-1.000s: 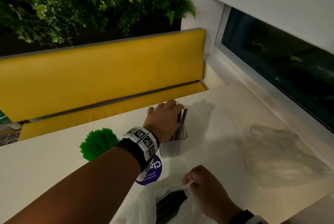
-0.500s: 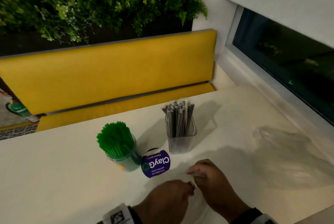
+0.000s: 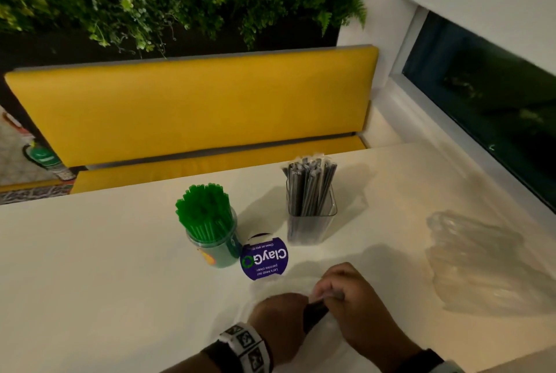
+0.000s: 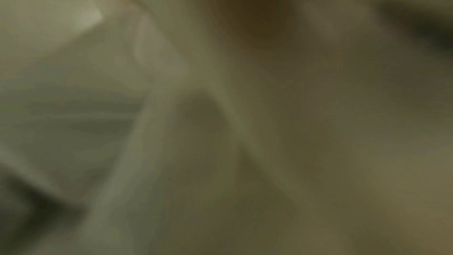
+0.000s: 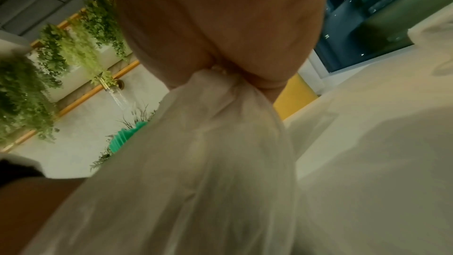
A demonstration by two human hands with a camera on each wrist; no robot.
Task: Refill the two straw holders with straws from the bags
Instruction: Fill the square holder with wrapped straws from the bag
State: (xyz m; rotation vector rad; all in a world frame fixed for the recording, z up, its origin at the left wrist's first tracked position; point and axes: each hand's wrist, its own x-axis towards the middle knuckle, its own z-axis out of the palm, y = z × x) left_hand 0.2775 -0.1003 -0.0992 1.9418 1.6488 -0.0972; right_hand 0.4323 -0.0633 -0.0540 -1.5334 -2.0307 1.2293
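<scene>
both hands meet just before the round sticker (image 3: 264, 258): right hand (image 3: 352, 306) pinches the bag (image 5: 215, 143), left hand (image 3: 281, 317) grips dark straws (image 3: 314, 312); a snagged pull could scatter them.

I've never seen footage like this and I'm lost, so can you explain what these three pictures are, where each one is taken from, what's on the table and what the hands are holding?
No machine here: a person wears three cameras. The head view looks down at a white table. On it stand a round holder full of green straws and a square holder full of grey straws. A purple sign stands between them, and an empty clear bag lies to the right.

Near the bottom, the left hand and right hand meet on a white bag with dark straws in it. The right wrist view looks along that hand: its fingers pinch the bag's gathered top. The left wrist view is too blurred to read, so what the left hand grips is unclear.
</scene>
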